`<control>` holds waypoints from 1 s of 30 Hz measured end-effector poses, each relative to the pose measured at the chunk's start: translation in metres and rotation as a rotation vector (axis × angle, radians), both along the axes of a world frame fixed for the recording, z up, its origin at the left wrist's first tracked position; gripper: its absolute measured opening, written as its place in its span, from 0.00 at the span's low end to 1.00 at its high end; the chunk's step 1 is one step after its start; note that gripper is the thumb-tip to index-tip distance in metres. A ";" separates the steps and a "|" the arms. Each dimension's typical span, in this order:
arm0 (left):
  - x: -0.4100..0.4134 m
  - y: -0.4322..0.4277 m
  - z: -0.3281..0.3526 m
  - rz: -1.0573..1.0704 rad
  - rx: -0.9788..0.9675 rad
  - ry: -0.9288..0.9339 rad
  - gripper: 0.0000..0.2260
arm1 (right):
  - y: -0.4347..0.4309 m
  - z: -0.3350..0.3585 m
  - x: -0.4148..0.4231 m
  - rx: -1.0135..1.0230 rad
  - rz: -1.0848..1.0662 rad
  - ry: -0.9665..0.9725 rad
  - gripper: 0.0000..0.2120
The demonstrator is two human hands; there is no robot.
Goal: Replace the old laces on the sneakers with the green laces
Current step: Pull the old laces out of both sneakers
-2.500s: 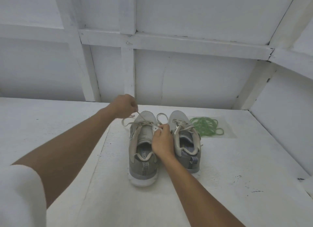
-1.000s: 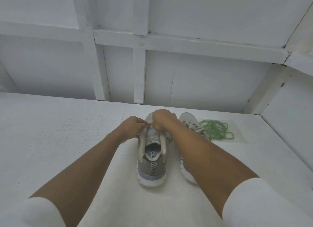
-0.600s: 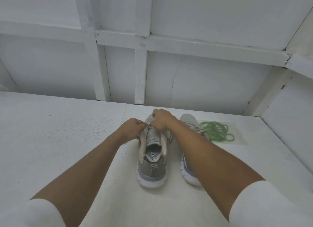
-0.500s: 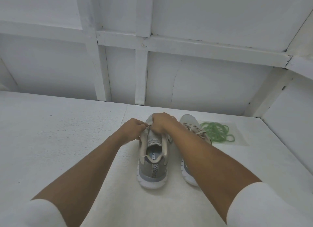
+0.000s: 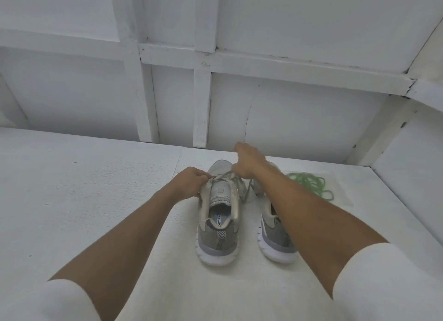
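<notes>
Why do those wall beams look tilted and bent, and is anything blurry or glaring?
Head view: the wide-angle lens bows the white wall beams and stretches the forearms at the edges; light is soft and even, only faint shadows beside the sneakers, no glare; the right hand, gripping the old lace, looks slightly smeared.

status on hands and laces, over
Left hand pinches old lace on left sneaker. Right hand grips same lace. Green laces untouched, nothing blocking.
</notes>
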State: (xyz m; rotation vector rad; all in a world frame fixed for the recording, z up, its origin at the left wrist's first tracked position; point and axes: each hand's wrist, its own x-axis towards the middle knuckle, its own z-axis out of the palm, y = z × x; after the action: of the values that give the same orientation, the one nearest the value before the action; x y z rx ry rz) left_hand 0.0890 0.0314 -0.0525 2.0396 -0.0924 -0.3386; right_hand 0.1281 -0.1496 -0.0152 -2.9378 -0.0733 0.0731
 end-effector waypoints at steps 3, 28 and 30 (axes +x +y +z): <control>0.001 0.000 0.001 -0.008 0.007 0.001 0.15 | 0.017 -0.009 -0.002 0.015 0.088 0.148 0.14; -0.005 -0.002 0.000 0.042 -0.061 0.013 0.13 | 0.019 -0.016 -0.005 0.061 0.094 0.139 0.03; -0.005 -0.002 0.000 0.045 -0.069 0.018 0.13 | 0.018 -0.011 -0.005 0.025 0.076 0.113 0.05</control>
State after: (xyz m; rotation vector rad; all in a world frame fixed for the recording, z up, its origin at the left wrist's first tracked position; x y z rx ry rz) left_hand 0.0840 0.0297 -0.0523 1.9669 -0.0465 -0.3219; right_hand 0.1232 -0.1313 -0.0258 -2.8989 -0.1673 0.2478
